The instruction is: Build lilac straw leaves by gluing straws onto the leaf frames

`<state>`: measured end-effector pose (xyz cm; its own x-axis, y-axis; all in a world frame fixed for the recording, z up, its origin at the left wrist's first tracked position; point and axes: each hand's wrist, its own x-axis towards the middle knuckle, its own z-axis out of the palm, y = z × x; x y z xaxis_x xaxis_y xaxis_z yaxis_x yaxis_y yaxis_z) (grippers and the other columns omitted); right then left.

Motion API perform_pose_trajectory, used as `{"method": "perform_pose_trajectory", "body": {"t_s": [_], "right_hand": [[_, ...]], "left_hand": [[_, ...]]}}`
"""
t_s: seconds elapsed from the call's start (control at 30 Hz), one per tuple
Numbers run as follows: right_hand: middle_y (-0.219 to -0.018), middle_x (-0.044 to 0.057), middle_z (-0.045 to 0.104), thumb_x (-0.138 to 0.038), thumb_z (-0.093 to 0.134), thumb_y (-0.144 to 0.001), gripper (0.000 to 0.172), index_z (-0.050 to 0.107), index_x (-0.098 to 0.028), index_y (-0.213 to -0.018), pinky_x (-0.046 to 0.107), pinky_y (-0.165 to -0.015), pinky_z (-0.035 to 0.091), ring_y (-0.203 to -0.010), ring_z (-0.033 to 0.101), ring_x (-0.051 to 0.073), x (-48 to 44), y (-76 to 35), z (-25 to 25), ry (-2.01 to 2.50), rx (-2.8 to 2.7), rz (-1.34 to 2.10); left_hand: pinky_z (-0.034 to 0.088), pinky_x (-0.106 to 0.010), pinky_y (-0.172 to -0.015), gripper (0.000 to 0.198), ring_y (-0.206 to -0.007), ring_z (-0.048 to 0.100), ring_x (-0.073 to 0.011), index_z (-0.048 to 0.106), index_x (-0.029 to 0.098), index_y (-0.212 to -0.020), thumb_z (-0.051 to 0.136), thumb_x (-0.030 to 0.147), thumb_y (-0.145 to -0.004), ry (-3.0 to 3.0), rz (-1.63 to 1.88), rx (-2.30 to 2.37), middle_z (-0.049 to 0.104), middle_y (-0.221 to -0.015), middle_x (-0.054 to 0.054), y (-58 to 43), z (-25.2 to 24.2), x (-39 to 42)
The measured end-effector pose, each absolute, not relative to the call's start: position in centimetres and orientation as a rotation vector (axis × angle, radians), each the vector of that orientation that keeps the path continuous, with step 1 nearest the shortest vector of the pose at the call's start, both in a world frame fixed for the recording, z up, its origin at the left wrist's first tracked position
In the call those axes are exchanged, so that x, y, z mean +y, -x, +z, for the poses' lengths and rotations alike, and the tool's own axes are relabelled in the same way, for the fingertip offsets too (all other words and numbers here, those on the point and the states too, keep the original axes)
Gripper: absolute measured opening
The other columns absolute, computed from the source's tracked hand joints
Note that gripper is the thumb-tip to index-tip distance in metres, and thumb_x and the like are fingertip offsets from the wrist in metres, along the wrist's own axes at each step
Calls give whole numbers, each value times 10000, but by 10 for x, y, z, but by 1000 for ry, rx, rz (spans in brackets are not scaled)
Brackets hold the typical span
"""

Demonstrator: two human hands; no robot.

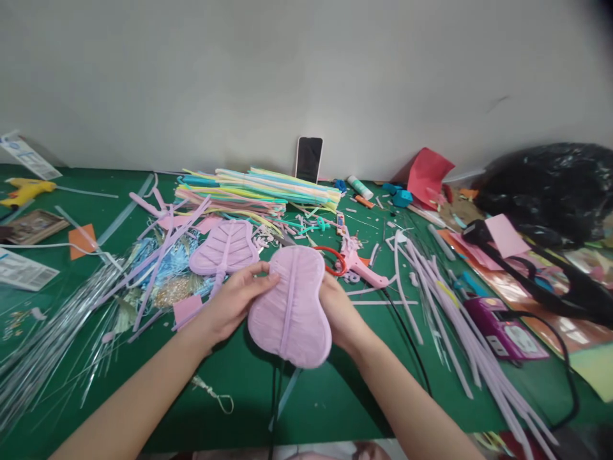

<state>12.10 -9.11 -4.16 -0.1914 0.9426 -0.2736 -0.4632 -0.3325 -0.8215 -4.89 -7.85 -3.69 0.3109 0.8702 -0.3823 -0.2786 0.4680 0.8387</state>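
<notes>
A flat lilac wing-shaped piece [290,306], with a rib down its middle and a padded-looking rim, is held up above the green table. My left hand [234,297] grips its left edge, thumb on the front face. On the right edge, my right hand [338,310] holds it from the side and behind, most of its fingers hidden by the piece. A second lilac piece [225,248] with branching ribs lies just beyond my left hand. Past my right hand rests a pink glue gun [361,265], beside red-handled scissors [339,260].
Pastel pipe cleaners [258,191] are piled at the back before a leaning phone [309,160]. Silvery stems [57,338] spread at left, near a yellow glue gun [29,190]. Lilac stems [464,319], a purple device [505,329] and a black bag [550,191] occupy the right.
</notes>
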Motion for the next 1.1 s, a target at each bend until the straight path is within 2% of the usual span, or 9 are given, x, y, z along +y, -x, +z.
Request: {"method": "perform_pose_trajectory", "body": {"t_s": [0.13, 0.2, 0.27, 0.47, 0.53, 0.67, 0.73, 0.9, 1.1], "right_hand": [[-983, 19, 711, -328, 715, -723, 272, 668, -226, -972, 286, -806, 535, -869, 677, 151, -80, -155, -30, 1091, -606, 1414], [-934, 20, 699, -291, 697, -728, 220, 672, -221, -935, 286, -777, 537, -818, 670, 142, -78, -172, -24, 1141, -612, 1310], [-901, 22, 685, -301, 683, -741, 201, 669, -220, -925, 286, -743, 532, -788, 659, 142, -79, -182, -18, 1180, -694, 1262], [-905, 58, 692, -467, 556, -858, 293, 650, -213, -968, 312, -674, 488, -800, 641, 193, -92, -183, -19, 1500, -1497, 1121], [-925, 78, 693, -467, 520, -888, 310, 641, -202, -995, 339, -677, 475, -796, 633, 219, -94, -178, -27, 1661, -1817, 866], [-1067, 182, 644, -435, 543, -901, 392, 612, -116, -1116, 416, -840, 449, -1007, 591, 330, -88, -167, -45, 1928, -2191, 91], [-1078, 220, 631, -436, 566, -888, 416, 623, -85, -1104, 427, -860, 437, -1032, 577, 359, -80, -163, -50, 1998, -2286, -79], [-879, 185, 687, -415, 557, -885, 324, 671, -113, -894, 374, -722, 451, -884, 637, 322, -69, -163, -43, 1999, -2408, -16], [-793, 111, 695, -535, 559, -834, 354, 649, -193, -849, 325, -587, 401, -741, 659, 274, -101, -187, -13, 2158, -2304, 40]], "left_hand": [[545, -205, -591, 144, -641, 671, -135, 699, 170, -839, 766, 173, -712, -539, 1135, 1124, 726, -775, -12, 74, -26, -63], [561, -227, -571, 50, -600, 674, -149, 698, 171, -816, 694, 200, -775, -462, 1181, 1157, 721, -715, -19, 85, -21, -56], [580, -246, -566, 80, -578, 681, -160, 699, 163, -834, 635, 207, -815, -401, 1197, 1177, 720, -688, -23, 93, -18, -51], [624, -303, -652, 157, -618, 718, -178, 702, 155, -966, 601, 172, -847, -246, 1294, 1156, 755, -757, -14, 97, -15, -48], [626, -309, -673, 167, -636, 726, -180, 704, 150, -975, 577, 175, -870, -236, 1304, 1126, 760, -764, -22, 97, -15, -48], [627, -306, -660, 152, -621, 728, -178, 714, 151, -930, 575, 173, -871, -225, 1304, 1105, 765, -748, -20, 101, -18, -47], [629, -313, -648, 130, -618, 728, -188, 721, 143, -897, 603, 171, -852, -241, 1277, 1132, 764, -732, -29, 100, -20, -47], [625, -297, -646, 150, -633, 733, -192, 738, 124, -930, 643, 126, -814, -277, 1222, 1159, 776, -756, -51, 93, -22, -50], [614, -259, -632, 128, -656, 737, -179, 741, 124, -894, 633, 128, -825, -287, 1213, 1170, 784, -783, -56, 90, -21, -51]]}}
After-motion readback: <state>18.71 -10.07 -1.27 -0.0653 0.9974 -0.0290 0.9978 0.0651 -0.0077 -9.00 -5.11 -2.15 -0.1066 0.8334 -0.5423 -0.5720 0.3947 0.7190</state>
